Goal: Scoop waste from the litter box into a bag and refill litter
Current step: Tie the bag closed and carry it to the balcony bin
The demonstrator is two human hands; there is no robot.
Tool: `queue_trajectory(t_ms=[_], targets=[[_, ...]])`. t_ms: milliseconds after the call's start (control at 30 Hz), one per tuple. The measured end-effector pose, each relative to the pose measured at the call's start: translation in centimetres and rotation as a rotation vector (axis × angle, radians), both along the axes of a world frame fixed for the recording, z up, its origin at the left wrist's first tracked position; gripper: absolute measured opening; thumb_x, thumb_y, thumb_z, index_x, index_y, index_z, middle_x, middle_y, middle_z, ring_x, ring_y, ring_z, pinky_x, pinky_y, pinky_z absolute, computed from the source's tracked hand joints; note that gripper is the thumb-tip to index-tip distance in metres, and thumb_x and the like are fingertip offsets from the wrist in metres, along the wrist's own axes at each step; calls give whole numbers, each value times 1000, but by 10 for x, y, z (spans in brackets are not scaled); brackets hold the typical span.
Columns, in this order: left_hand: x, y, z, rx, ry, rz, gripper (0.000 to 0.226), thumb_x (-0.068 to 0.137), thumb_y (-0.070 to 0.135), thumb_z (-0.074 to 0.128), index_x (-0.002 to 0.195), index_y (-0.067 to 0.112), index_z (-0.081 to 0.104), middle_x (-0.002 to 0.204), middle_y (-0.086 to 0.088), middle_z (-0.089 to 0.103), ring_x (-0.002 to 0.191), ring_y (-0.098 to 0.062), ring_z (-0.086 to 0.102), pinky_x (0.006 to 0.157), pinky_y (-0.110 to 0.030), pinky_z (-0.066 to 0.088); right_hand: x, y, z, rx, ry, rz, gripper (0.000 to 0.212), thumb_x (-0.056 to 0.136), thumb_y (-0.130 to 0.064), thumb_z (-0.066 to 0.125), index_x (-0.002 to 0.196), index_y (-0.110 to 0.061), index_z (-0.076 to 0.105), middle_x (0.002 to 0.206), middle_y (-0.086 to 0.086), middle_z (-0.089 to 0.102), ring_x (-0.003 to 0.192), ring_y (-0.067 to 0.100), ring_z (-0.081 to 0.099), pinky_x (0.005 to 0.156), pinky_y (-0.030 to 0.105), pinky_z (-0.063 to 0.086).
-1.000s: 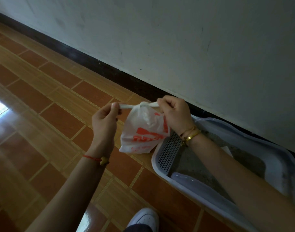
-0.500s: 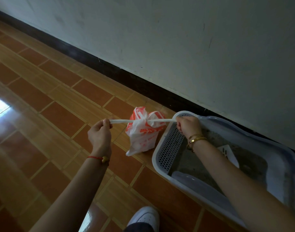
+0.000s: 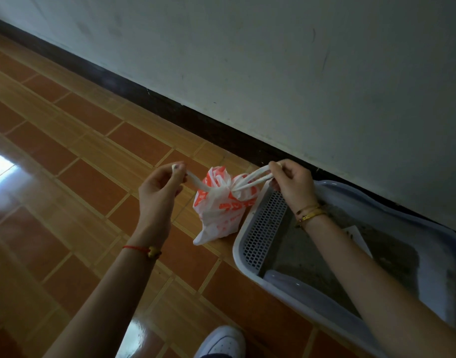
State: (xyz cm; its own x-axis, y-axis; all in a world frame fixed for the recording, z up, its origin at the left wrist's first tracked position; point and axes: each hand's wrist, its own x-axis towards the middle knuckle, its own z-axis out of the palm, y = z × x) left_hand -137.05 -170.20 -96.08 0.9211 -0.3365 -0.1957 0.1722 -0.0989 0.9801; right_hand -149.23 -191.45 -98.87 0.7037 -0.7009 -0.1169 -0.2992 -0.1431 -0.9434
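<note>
A small white plastic bag (image 3: 221,210) with orange print hangs between my hands, knotted at its neck, just left of the litter box. My left hand (image 3: 159,189) pinches the bag's left handle strip. My right hand (image 3: 291,184) grips the looped right handle strip. The pale blue litter box (image 3: 250,270) lies on the floor by the wall, with a perforated grille at its left end and grey litter (image 3: 312,251) inside. My right forearm crosses over the box and hides part of the litter.
A white wall with a dark skirting board (image 3: 170,109) runs behind the box. The floor (image 3: 87,182) is glossy orange-brown tile. My white shoe (image 3: 221,342) shows at the bottom edge. A white card (image 3: 356,236) lies in the litter.
The handles were pulled out taut sideways, drawing the bag's neck shut. Now they hang slacker, with both hands a little higher and the bag resting lower.
</note>
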Motion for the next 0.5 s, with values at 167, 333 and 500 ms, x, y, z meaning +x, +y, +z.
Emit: queue_trajectory(t_ms=[167,333,500], targets=[[5,-16,13,-139,-45,-113,13,92,15,60,103,16,68,96,3,68,92,-12,64,86,-28,55,20,7,21,81,-123,55,24,92,-31,59,91,-8,66,87,5,72,80,14,70,73,31,60],[14,-28,25,-231,-23,-198,18,85,18,62,101,15,68,91,2,67,85,-9,63,79,-23,54,42,13,38,139,-195,92,19,91,-27,60,80,-12,65,78,6,69,77,17,68,74,30,57],[26,-28,42,-165,-14,-246,20,86,19,61,104,13,67,94,0,66,88,-12,63,85,-26,54,61,14,55,151,-169,182,17,91,-23,61,82,-9,65,71,-3,67,69,4,66,67,15,54]])
